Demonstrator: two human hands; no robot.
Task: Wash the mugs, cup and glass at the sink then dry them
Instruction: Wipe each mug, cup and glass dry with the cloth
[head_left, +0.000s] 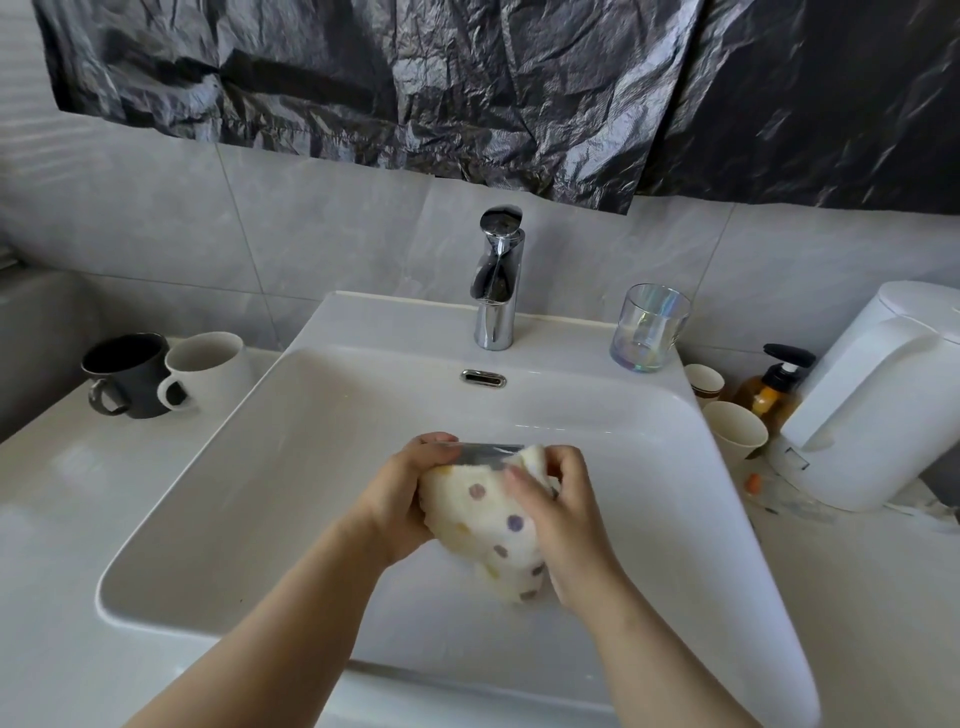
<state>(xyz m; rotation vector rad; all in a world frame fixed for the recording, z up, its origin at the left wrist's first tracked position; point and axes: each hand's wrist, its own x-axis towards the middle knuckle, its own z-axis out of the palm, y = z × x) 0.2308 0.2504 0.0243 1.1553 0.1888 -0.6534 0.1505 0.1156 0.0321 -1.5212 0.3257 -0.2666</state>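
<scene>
Over the white sink, my left hand grips a clear glass that is mostly wrapped in a cream towel with coloured dots. Only the glass's rim shows above the cloth. My right hand presses the towel against the glass from the right. A black mug and a white mug stand side by side on the counter left of the sink. An iridescent glass stands upright on the sink's back right corner.
A chrome tap rises at the back of the sink, with no water running. Right of the sink stand two paper cups, a brown pump bottle and a white kettle. Black plastic sheeting hangs on the wall.
</scene>
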